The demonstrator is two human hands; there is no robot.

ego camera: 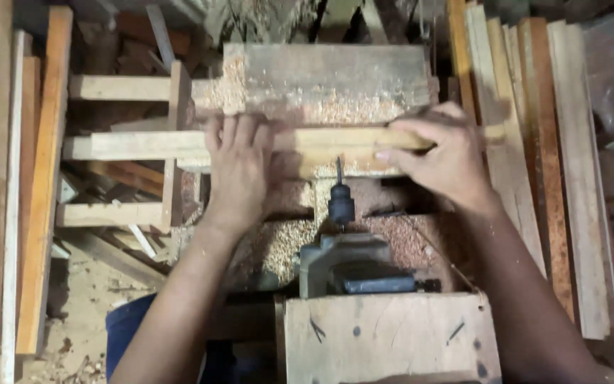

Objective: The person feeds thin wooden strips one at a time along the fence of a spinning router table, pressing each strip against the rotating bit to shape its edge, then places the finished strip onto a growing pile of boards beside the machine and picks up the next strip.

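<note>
Workpiece: wooden strip lies crosswise on the surface, in front of the drill bit.
Left hand: flat, fingers extended, pressing my strip down; nothing gripped.
Right hand: fingers curled over the strip's right end, clamping it.
Progress: bit tip meets the strip's near edge; depth of bore cannot be told.
Evidence: sawdust covers the surface.

left hand flat, right hand gripping
</note>
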